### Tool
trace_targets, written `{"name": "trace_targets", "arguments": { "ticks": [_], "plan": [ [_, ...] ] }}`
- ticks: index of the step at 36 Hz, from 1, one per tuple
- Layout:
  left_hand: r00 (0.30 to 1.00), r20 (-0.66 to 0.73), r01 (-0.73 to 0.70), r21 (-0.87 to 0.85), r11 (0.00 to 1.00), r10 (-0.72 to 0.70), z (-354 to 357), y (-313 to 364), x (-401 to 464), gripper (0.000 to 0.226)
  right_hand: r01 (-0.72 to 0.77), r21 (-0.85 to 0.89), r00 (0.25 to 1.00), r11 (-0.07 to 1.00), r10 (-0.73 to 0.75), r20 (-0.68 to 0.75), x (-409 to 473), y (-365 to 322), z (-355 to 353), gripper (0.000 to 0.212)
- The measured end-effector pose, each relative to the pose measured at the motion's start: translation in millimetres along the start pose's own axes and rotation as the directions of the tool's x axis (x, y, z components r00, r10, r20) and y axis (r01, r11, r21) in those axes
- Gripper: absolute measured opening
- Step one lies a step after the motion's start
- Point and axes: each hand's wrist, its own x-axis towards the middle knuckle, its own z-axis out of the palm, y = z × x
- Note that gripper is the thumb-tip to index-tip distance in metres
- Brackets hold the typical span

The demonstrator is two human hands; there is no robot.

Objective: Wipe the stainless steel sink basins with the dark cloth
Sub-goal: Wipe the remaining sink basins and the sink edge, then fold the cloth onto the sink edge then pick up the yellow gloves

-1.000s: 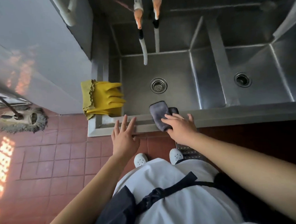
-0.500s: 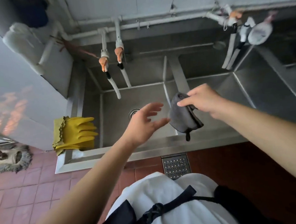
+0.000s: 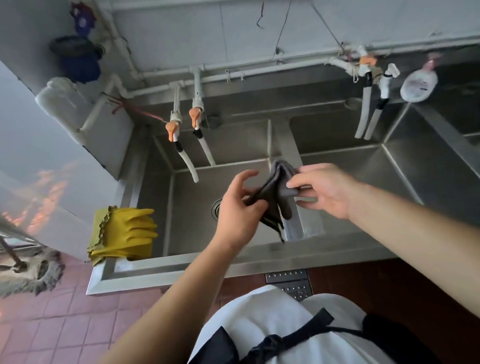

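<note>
Head view, nearest first: a white top with a dark apron tie [image 3: 283, 343] fills the bottom edge, above red floor tiles [image 3: 59, 316] and a perforated metal floor drain [image 3: 291, 283] just in front of the sink's front rim [image 3: 165, 265]. Both bare forearms reach over that rim. The left hand [image 3: 236, 212] pinches the dark cloth [image 3: 277, 191] between thumb and curled fingers, and the right hand [image 3: 321, 190] grips the cloth's other side with its fingertips bent onto it; the bunched cloth hangs between them in the air, over the divider [image 3: 282, 140] that separates the left basin [image 3: 190, 212] from the middle basin [image 3: 371, 172]. Yellow rubber gloves [image 3: 124, 232] are draped over the left basin's left rim, and a mop head [image 3: 24, 272] lies on the floor at far left. Farther back, two orange-handled taps [image 3: 184, 123] with white hoses hang over the left basin, another pair of taps [image 3: 372, 72] over the middle basin. A white bottle [image 3: 418, 84] beside them carries a label too blurred to read.
</note>
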Motion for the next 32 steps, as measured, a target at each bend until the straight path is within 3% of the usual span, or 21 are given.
{"name": "trace_targets", "arguments": {
  "ticks": [2,5,11,18,21,25,28,30,32],
  "plan": [
    [0.999,-0.003,0.042,-0.001,0.999,-0.042,-10.3,-5.2,2.0,0.056,0.041,-0.081,0.995,0.996,-0.049,-0.091,2.1,3.8,-7.8,0.015],
    [0.996,-0.007,0.093,0.009,0.996,-0.093,-30.9,-12.0,7.9,0.051,0.179,-0.274,0.955,0.945,-0.233,-0.181,5.9,8.7,-26.4,0.02],
    [0.993,0.085,0.069,0.103,0.992,-0.078,-42.5,-16.3,8.1,0.048,0.331,-0.524,0.898,0.785,-0.433,-0.081,3.7,30.4,-41.9,0.025],
    [0.987,0.119,0.09,0.163,0.982,-0.11,-35.8,-29.2,17.3,0.039,0.341,-0.733,0.893,0.588,-0.446,0.057,12.9,47.4,-66.6,0.018],
    [0.994,0.096,0.02,0.277,0.961,-0.048,-29.5,-28.5,24.6,0.032,0.35,-0.765,0.861,0.541,-0.507,0.036,14.5,51.6,-71.9,0.02],
    [0.994,0.031,-0.109,0.372,0.922,0.106,-21.9,-23.7,19.5,0.03,0.451,-0.752,0.76,0.48,-0.649,0.041,8.7,58.0,-77.9,0.021],
    [0.971,0.079,-0.237,0.447,0.863,0.226,-21.8,-29.8,-1.7,0.031,0.505,-0.746,0.708,0.435,-0.703,0.069,-3.5,81.1,-80.7,0.021],
    [0.961,0.172,-0.274,0.496,0.824,0.217,-21.5,-45.6,-19.6,0.031,0.496,-0.767,0.724,0.407,-0.681,0.108,-10.3,109.1,-80.9,0.022],
    [0.955,0.279,-0.247,0.54,0.804,0.106,-19.9,-66.3,-37.3,0.031,0.461,-0.784,0.806,0.416,-0.566,0.173,-15.9,142.5,-79.8,0.02]
  ]
}}
